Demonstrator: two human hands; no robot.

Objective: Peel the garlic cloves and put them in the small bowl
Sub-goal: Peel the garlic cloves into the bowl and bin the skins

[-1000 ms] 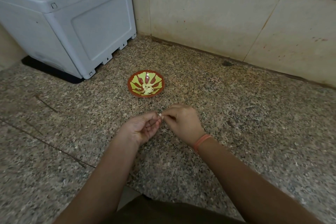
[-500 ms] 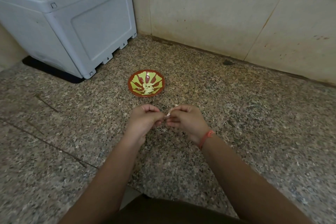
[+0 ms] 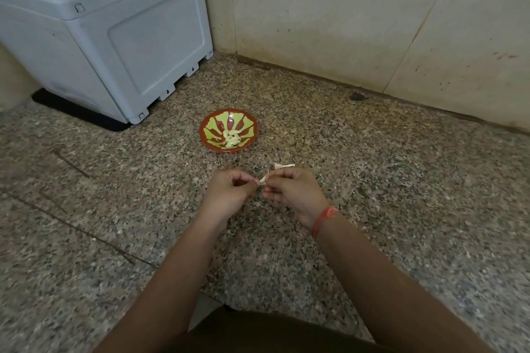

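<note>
**Desk:** What does the frame show, and how far along is the job?

**Photographer:** A person works at a speckled granite counter [image 3: 372, 180], midway through peeling garlic. The small bowl [image 3: 204, 135], red-brown with green petals painted inside, holds a little heap of peeled cloves [image 3: 231, 137], pale and creamy. So part of the work is done. One garlic clove [image 3: 263, 179] is in hand and not yet in the bowl. I see no other unpeeled cloves on the counter, so I cannot say how many remain.

**Desk:** And the hands?

**Photographer:** The two hands meet fingertip to fingertip, just in front of the bowl and a little above the counter. The left hand [image 3: 229, 195] has its fingers curled and pinches one end of the clove. The right hand [image 3: 292, 192], which has an orange band [image 3: 322, 219] at the wrist, pinches the other end.

**Desk:** How does the clove look?

**Photographer:** It is small and whitish, mostly hidden between the fingertips. A thin papery strip of skin [image 3: 284, 165] pokes out past the right fingers, so I judge the peel is partly off. The clove is too small in the frame to tell how much skin clings to it.
</note>
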